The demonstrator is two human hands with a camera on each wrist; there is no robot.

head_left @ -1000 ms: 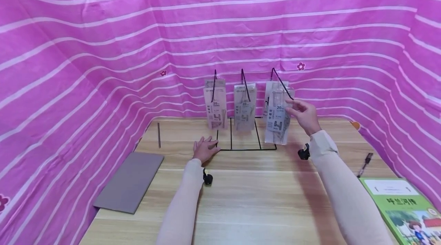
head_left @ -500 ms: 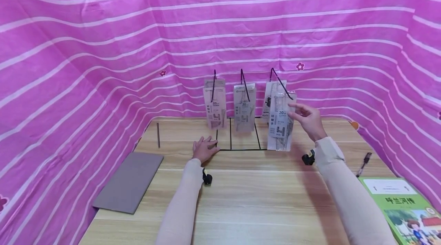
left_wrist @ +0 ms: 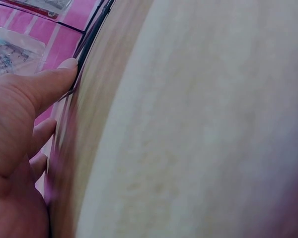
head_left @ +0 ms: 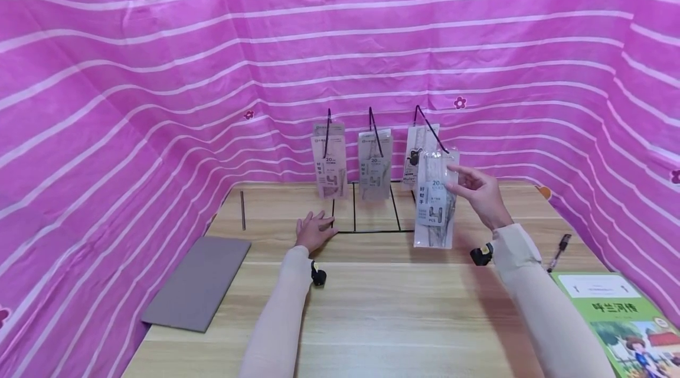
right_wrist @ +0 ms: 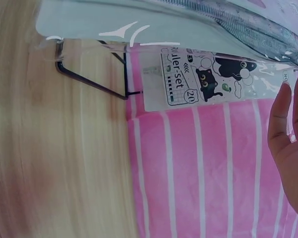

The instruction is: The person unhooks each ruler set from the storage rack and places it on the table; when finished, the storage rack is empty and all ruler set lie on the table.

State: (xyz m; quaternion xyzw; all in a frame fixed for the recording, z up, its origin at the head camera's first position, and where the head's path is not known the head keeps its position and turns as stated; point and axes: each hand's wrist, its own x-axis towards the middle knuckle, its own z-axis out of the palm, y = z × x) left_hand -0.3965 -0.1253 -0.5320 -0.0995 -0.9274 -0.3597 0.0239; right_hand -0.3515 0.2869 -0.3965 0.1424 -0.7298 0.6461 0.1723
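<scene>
- A grey board (head_left: 199, 281) lies at the table's left edge.
- A green picture book (head_left: 624, 322) lies at the right.
- A pen (head_left: 556, 252) lies beside it.
- A thin rod (head_left: 242, 209) lies far left.

beige sleeves (head_left: 281, 307), blk wrist cams (head_left: 319, 276)

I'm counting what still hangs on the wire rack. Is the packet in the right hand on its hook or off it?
Off. The right hand pinches the packet in the air in front of the rack, below the hook's tip.
</scene>
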